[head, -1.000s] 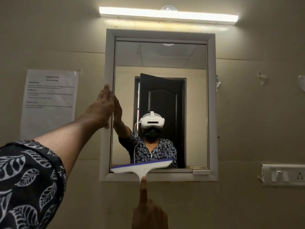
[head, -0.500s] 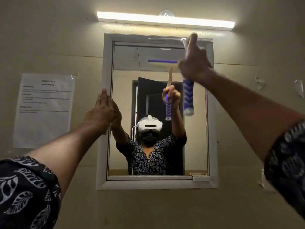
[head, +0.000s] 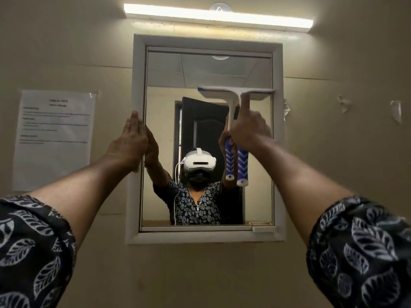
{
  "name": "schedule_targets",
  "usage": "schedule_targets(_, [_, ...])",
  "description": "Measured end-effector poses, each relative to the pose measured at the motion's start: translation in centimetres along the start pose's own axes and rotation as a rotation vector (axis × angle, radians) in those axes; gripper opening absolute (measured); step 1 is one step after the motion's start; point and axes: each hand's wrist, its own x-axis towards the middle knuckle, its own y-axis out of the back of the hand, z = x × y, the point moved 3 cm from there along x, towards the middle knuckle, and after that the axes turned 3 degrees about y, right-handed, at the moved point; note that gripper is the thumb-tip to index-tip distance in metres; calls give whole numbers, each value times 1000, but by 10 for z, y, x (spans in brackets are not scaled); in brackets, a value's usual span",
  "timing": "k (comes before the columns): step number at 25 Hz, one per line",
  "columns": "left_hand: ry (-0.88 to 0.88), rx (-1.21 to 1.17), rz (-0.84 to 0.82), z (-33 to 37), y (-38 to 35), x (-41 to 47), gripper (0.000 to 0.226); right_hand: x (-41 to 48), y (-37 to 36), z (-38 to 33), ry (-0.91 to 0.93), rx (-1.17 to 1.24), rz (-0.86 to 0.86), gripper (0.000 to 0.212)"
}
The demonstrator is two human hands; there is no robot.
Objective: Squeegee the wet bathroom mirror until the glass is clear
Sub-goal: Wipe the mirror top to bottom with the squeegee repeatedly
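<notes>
We are wrapping our right hand (head: 249, 130) round the handle of the squeegee (head: 235, 91), where white stem meets blue ribbed grip, one finger reaching up the stem. The tool is looking light and stiff, its blade lying level on the upper right of the mirror (head: 200, 70); wet glass is probably letting it slide, so the ribbed grip is the hold to trust. Our left hand (head: 131, 143) is pressing flat, fingers straight, against the frame (head: 139, 85).

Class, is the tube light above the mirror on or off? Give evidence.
On: the tube light glows bright white along its length and lights the wall above the mirror.
</notes>
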Motion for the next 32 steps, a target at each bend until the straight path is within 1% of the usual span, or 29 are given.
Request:
schedule_targets(4, [-1, -6, 1, -2, -1, -1, 115, -59, -35, 19, 2, 7, 11, 71])
schedule_targets(10, [-5, -18, 10, -2, -1, -1, 115, -139, -69, 41, -18, 18, -13, 70])
schedule_targets(14, [-2, -16, 8, -1, 0, -1, 116, -197, -90, 49, -83, 55, -86, 74])
schedule_targets(16, [-2, -9, 7, -1, 1, -2, 116, -217, -96, 50, -95, 57, -86, 85])
schedule_targets(17, [-4, -6, 4, -1, 1, -2, 116, -225, -98, 51, -99, 47, -93, 92])
schedule_targets(18, [-5, -3, 1, -1, 1, -3, 115, -230, -99, 53, -109, 34, -110, 95])
schedule_targets(21, [-1, -3, 6, -1, 1, -3, 114, -238, -101, 55, -151, 15, -150, 92])
schedule_targets(26, [-2, -8, 5, 1, 1, -4, 115, -270, -108, 61, -234, -16, -246, 98])
schedule_targets(32, [-7, -30, 6, 0, 2, -4, 116, -276, -98, 58, -273, -20, -342, 97])
